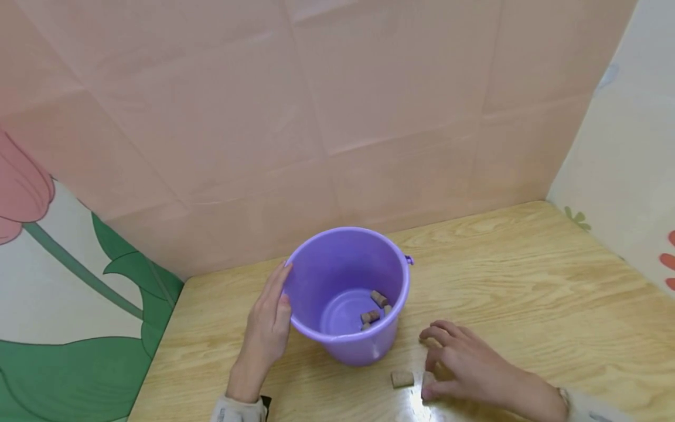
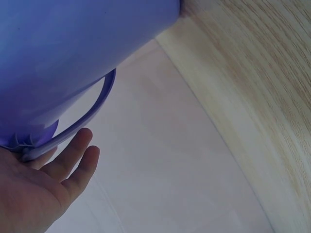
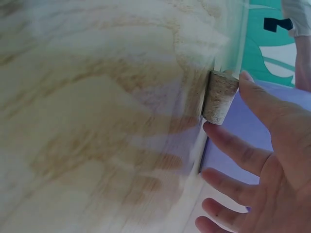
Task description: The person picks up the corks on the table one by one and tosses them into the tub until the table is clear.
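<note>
A purple bucket (image 1: 350, 340) stands on the wooden table, several corks (image 1: 378, 299) lying inside near its right wall. My left hand (image 1: 266, 325) holds the left side of the bucket at the rim. The left wrist view shows this hand (image 2: 36, 191) beside the lowered handle (image 2: 92, 114), its thumb hidden. Right of the bucket, my right hand (image 1: 466, 363) pinches a tapered cork (image 3: 221, 97) between thumb and index finger, low at the tabletop. The other fingers (image 3: 228, 187) of that hand are spread. Another cork (image 1: 402, 379) lies on the table just left of the pinched one.
Behind the table (image 1: 501, 264) rises a wall covered in creased pinkish sheet (image 1: 401, 117). A wall with painted flowers and leaves (image 1: 79, 264) borders the left side, and a pale patterned wall (image 1: 633, 158) the right.
</note>
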`<state>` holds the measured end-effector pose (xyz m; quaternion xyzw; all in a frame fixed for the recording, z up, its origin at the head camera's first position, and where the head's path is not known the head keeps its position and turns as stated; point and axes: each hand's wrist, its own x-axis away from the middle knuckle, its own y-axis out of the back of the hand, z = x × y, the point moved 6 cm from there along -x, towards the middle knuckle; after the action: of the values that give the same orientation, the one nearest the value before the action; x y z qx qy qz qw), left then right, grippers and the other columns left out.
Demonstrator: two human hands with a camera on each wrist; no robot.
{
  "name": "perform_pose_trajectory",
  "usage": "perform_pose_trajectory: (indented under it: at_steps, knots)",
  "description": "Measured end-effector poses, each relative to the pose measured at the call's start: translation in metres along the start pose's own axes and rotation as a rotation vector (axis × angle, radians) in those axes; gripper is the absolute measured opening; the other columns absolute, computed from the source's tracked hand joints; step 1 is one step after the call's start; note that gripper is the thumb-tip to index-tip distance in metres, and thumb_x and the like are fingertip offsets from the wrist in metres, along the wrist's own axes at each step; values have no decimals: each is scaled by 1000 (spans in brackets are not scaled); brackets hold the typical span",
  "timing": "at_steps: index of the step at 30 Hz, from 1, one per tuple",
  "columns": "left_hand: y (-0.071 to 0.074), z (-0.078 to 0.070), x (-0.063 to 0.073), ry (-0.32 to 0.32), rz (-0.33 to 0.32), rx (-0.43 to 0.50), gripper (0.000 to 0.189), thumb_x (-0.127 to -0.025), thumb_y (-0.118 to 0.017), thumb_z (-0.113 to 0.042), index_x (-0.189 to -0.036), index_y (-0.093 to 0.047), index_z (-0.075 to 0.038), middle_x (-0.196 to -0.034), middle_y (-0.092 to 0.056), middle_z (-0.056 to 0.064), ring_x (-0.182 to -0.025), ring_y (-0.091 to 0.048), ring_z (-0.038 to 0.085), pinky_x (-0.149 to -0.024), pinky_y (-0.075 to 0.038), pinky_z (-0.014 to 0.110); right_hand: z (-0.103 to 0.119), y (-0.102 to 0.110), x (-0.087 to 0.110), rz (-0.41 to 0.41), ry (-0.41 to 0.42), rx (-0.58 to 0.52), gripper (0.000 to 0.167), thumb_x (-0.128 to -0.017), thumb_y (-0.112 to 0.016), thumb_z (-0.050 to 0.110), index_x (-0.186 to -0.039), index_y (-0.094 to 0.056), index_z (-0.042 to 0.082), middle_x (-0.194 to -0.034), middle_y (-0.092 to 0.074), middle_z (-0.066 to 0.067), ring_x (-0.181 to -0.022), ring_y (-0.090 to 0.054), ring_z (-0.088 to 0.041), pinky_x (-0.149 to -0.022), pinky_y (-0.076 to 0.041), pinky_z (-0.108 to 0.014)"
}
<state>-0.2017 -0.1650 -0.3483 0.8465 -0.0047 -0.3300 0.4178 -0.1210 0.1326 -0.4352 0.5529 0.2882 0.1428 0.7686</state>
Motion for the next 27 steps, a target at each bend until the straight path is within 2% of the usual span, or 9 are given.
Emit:
perform_pose_trajectory:
  at_steps: [7,14,18,22,27]
  knots:
    - [0,0,0,-23,-8,-3,54,-97,-39,-9,-150,-42,-9,-155,-43,15,-139,-46,37,-112,-41,55,1,-2,0,32,15,-12,42,-79,-60,72,-75,-69,31,-116,-66,-1,-112,-58,-30,-88,-52,-57]
    - [1,1,2,2,2,4,55,-96,-40,-10,-150,-42,-10,-156,-42,13,-140,-45,34,-113,-40,53,3,-4,2,50,19,7,45,-76,-61,75,-79,-68,30,-119,-64,-2,-113,-57,-29,-88,-52,-55]
    - [0,1,2,-8,-5,11,54,-96,-40,-11,-150,-43,-9,-155,-43,15,-139,-46,36,-112,-40,54,-1,0,0,53,12,7,40,-78,-65,69,-81,-69,30,-121,-64,-3,-115,-57,-31,-90,-53,-57]
    - [0,1,1,-8,-2,8,53,-97,-40,-11,-150,-43,-9,-155,-43,15,-140,-46,36,-112,-40,55,-12,14,-4,10,-30,-19,33,-79,-69,63,-84,-70,31,-122,-64,-5,-114,-59,-31,-89,-53,-58]
    - [-1,1,1,-4,6,5,52,-98,-39,-11,-151,-42,-10,-155,-43,15,-140,-45,35,-112,-40,54,-27,34,-9,-38,-119,-57,29,-78,-75,56,-89,-72,29,-124,-64,-7,-114,-60,-32,-88,-53,-60]
